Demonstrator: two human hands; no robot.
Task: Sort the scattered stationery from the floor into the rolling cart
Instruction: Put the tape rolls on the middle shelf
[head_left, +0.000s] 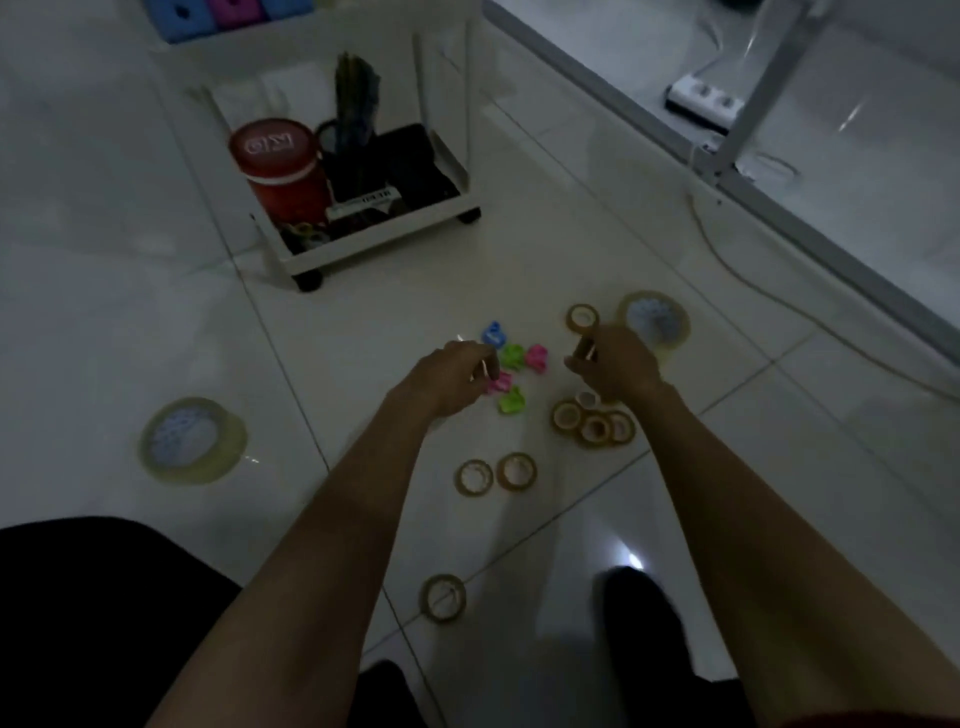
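Observation:
On the white tiled floor lie several small colourful clips: a blue one (492, 334), a green one (513, 355), a pink one (536, 357) and another green one (511, 401). My left hand (453, 375) hovers over them with fingers curled, pinching a pink clip (500, 383). My right hand (612, 364) grips a small tape roll (587, 349) just right of the clips. More small tape rolls lie in a cluster (595, 423), as a pair (496, 474) and singly (582, 318) (443, 597). Two large clear tape rolls (655, 322) (192, 440) lie flat. The white rolling cart (363, 244) stands beyond.
The cart's bottom tray holds a red cylindrical container (280, 166), a pen cup (353, 109) and dark items. A white cable (737, 270) runs along the floor on the right, below a metal frame (737, 130) and a power strip (706, 101). My dark-clad legs fill the bottom.

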